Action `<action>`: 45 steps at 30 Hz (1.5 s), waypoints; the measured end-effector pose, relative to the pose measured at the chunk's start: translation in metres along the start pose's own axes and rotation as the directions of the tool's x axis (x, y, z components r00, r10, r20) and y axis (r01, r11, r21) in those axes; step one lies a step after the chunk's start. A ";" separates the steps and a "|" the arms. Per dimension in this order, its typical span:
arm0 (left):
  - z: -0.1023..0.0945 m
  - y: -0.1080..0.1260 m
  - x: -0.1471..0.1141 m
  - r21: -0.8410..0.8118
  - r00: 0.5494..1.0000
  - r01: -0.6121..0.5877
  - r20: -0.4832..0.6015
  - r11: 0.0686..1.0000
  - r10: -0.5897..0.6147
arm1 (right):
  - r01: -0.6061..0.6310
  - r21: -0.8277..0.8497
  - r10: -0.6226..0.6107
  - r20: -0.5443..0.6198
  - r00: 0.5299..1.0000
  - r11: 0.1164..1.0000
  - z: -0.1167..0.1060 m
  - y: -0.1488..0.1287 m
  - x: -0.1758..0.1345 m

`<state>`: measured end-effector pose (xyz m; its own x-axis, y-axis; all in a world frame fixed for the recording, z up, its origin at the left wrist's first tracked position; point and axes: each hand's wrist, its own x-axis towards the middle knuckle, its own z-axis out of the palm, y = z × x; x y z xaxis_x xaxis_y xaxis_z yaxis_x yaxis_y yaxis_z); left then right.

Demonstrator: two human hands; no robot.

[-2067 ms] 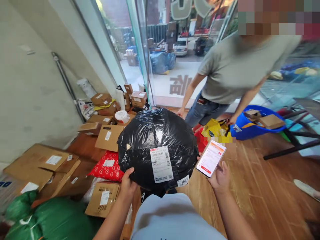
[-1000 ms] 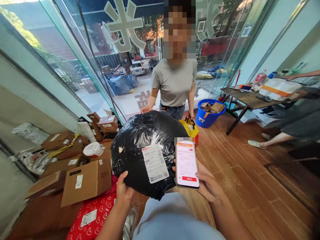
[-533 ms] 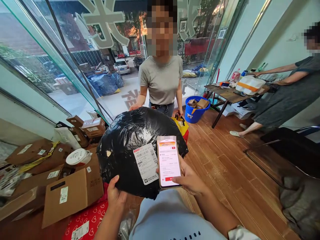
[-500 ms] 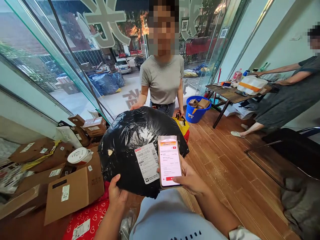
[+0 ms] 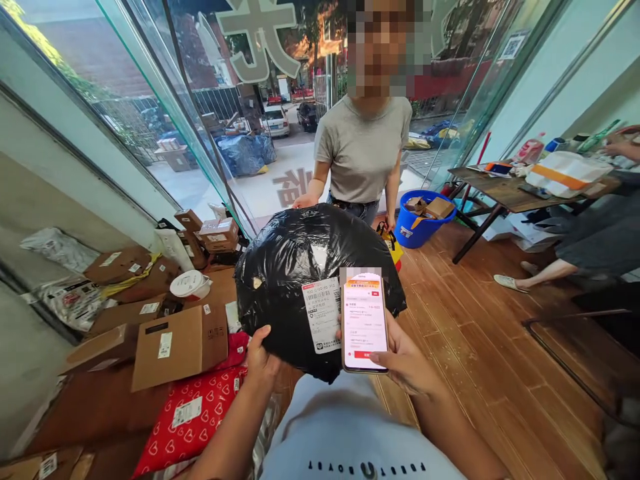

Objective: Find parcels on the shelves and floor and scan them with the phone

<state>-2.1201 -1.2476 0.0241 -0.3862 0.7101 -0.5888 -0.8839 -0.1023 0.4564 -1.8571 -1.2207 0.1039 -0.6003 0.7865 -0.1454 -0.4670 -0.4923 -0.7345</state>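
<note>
A bulky black plastic parcel [image 5: 285,280] is held up in front of me. My left hand [image 5: 263,363] grips its near left edge, thumb on top and fingers hidden underneath. A white shipping label [image 5: 320,317] is stuck on the side facing me. In my right hand [image 5: 405,363] is a smartphone [image 5: 365,320] with a lit screen, held over the parcel's right part and partly covering the label. My right thumb lies on a red button low on the screen. Across from me, a person's hand [image 5: 306,200] touches the parcel's far edge.
Cardboard boxes [image 5: 173,347], a white tub [image 5: 190,285] and a red heart-patterned package [image 5: 200,413] are piled on the left. A person in a grey shirt [image 5: 364,147] stands opposite. Behind right are a blue bin [image 5: 420,230] and a wooden table [image 5: 500,193] with another person beside it.
My view has turned left, so the parcel, phone and person opposite appear further right. Both hands keep their holds, and my right thumb stays on the screen's lower part.
</note>
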 end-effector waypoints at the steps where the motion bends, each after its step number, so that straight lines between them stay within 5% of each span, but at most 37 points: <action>1: 0.000 0.000 0.000 0.005 1.000 0.001 0.003 1.000 -0.001 | 0.002 -0.002 -0.002 0.001 1.000 1.000 0.000 0.000 0.000; 16: 0.008 0.002 0.000 0.031 0.998 0.019 -0.062 0.999 -0.017 | 0.051 -0.016 -0.051 0.015 0.999 0.999 -0.002 -0.001 0.002; 45: 0.007 0.011 0.013 0.030 1.000 0.016 -0.012 0.999 -0.015 | 0.074 -0.080 -0.075 -0.009 0.997 0.994 0.000 0.009 0.016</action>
<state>-2.1335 -1.2346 0.0261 -0.3757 0.7034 -0.6034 -0.8816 -0.0705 0.4667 -1.8704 -1.2128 0.0951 -0.5580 0.8243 -0.0960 -0.4567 -0.4016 -0.7938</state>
